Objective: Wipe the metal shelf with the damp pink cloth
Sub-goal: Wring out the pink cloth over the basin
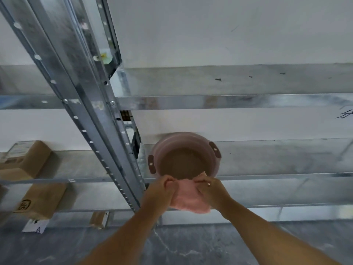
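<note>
Before the pink basin (184,155), pink cloth (188,197) stretched between both hands, left (162,188) and right (211,189), each pinching a top corner.

Both my bare forearms reach forward, converging. My left hand (165,185) and right hand (209,186) sit level, near each other, fingers curled, each pinching an upper corner of the pink cloth (188,199).

One head-worn wide-angle view looks forward and down, close to the metal shelf (267,175), with the floor (191,245) along the bottom edge.
</note>
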Available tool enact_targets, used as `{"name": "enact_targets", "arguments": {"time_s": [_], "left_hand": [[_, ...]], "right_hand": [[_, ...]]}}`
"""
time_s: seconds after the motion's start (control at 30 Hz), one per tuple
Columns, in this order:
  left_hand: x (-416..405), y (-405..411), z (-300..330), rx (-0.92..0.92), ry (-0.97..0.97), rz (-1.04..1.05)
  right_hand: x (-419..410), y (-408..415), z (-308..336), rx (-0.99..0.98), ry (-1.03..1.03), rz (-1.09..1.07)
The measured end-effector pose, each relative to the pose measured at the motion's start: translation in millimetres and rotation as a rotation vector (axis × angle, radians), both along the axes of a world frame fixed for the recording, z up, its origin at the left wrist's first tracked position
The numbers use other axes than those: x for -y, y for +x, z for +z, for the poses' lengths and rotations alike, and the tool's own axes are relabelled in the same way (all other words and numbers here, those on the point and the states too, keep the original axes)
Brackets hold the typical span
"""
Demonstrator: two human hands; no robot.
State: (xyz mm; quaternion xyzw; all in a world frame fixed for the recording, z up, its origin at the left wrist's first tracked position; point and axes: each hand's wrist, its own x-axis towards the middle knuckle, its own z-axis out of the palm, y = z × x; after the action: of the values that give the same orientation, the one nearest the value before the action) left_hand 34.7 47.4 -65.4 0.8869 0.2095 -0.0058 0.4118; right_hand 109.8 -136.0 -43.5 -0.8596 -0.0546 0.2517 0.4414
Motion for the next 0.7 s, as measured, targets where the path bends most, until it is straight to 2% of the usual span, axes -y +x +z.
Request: {"name": "enact_targets", "arguments": {"time_s": [0.17,0.27,0.33,0.57,0.7], "left_hand": [[2.7,-3.8,-3.3,-0.067,0.037,-0.015],[11.5,-2.3,-2.1,-0.034,-0.11,0.034],[17.8,-0.5,2.6,0.02,-0.226,0.122],[29.1,-9.9,28.5,0.113,-0.558,0.247],[28.8,-12.4,56.2,0.195,-0.759,0.203]], "right_hand": [[0.0,-3.6,7.9,0.041,-0.012,0.053],[0.1,-6.8,22.3,0.072,0.036,0.143],[-3.7,-7.3,36.4,-0.025,0.13,0.148],[2.1,-0.2,80.9,0.172,0.088,0.381],[18.4,5.8,110.6,0.077,0.184,0.462]]}}
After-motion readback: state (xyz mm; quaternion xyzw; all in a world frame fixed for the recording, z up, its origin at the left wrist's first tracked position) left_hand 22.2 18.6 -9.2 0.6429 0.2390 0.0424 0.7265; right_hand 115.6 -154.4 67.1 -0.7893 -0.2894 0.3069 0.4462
